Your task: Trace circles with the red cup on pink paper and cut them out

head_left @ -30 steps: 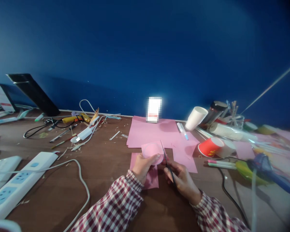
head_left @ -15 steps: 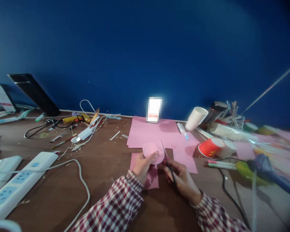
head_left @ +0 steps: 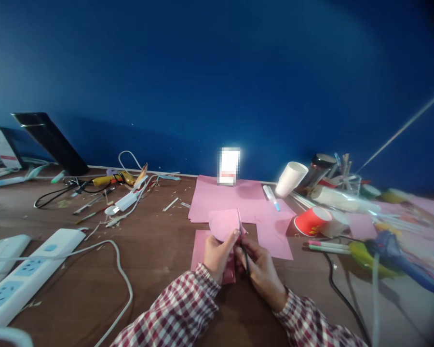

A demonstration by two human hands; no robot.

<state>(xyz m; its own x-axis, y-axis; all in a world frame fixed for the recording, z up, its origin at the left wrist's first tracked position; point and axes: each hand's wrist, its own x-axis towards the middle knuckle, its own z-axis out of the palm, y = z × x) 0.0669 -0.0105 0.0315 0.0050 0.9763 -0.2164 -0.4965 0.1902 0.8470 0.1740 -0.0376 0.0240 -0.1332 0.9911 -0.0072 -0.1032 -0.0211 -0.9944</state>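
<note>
My left hand (head_left: 217,253) pinches a rounded piece of pink paper (head_left: 223,223) and holds it up above the table. My right hand (head_left: 260,272) grips black scissors (head_left: 241,236), whose blades point up along the right edge of that piece. A small pink offcut (head_left: 202,248) lies on the wooden table under my hands. Larger pink sheets (head_left: 220,200) lie just beyond. Both sleeves are red-and-white check.
White power strips (head_left: 25,272) with a white cable (head_left: 119,270) lie at the left. A yellow glue gun (head_left: 112,179) and wires sit at the back left. Right of the sheets: a white cup (head_left: 291,177), a red cup (head_left: 313,220), markers (head_left: 327,246) and a black cable (head_left: 343,299).
Both hands shifted slightly left and closer together. The scissors' blades have closed further along the right edge of the pink piece, which now stands more upright.
</note>
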